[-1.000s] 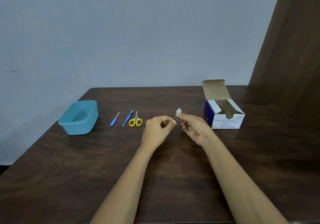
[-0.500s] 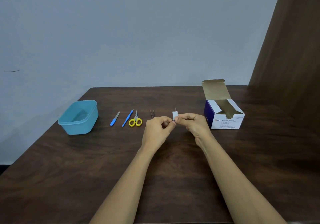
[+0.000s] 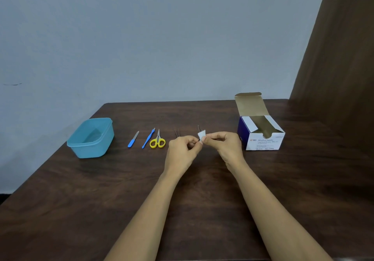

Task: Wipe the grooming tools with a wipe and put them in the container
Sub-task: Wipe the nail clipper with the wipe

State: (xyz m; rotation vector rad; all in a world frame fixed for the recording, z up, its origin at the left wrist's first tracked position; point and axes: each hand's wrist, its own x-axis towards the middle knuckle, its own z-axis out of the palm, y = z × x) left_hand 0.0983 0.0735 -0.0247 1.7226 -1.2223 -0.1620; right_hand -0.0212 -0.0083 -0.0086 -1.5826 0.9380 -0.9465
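Head view shows open blue container (image 3: 92, 149) and open swab box (image 3: 263, 141)

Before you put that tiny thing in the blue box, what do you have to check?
1. Left hand grips the small tool: ok, pinched, though mostly hidden.
2. Right hand holds the wipe against it: ok.
3. Small tool wiped all over: cannot tell.
4. Blue container open with room: ok, no lid on it and nothing seen inside.
5. Low path to the container free: not ok. The yellow scissors lie between, so lift over them.
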